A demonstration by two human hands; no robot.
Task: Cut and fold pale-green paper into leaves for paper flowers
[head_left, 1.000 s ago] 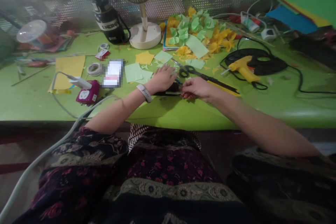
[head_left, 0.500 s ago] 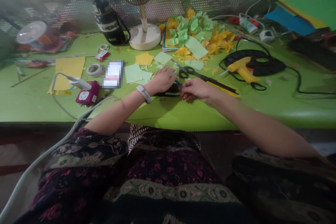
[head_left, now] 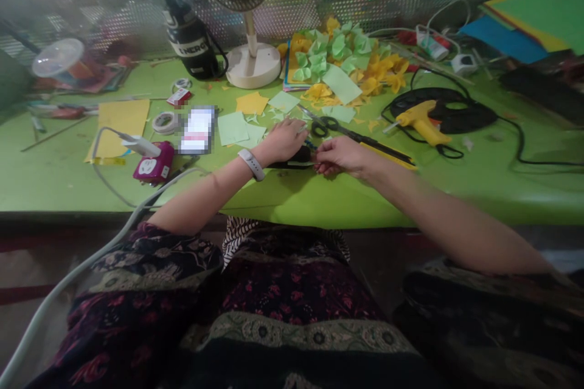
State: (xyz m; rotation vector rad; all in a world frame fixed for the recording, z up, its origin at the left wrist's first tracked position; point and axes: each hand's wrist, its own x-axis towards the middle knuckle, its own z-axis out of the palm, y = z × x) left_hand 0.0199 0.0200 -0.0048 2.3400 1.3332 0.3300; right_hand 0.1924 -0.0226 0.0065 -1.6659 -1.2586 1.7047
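Near the front of the green table, my left hand (head_left: 286,138) lies palm down with its fingers stretched out, over a dark flat item (head_left: 298,157) that it mostly covers. At that item's right end, my right hand (head_left: 340,155) is closed in a pinch; whatever is between its fingertips is too small and hidden to name. Black-handled scissors (head_left: 325,125) lie just beyond both hands. A yellow-and-black cutter-like tool (head_left: 387,152) rests beside my right hand. Left of my left hand are pale green paper squares (head_left: 232,128).
Folded green and yellow paper pieces (head_left: 337,51) are heaped at the back. A yellow glue gun (head_left: 422,120) lies right, on a black oval plate (head_left: 474,112). Left stand a phone (head_left: 198,129), tape roll (head_left: 165,123), purple plug adapter (head_left: 154,164), black bottle (head_left: 191,42) and fan (head_left: 253,65).
The view has shifted very slightly. Both hands keep almost the same place and pose, and nothing on the table has visibly moved.
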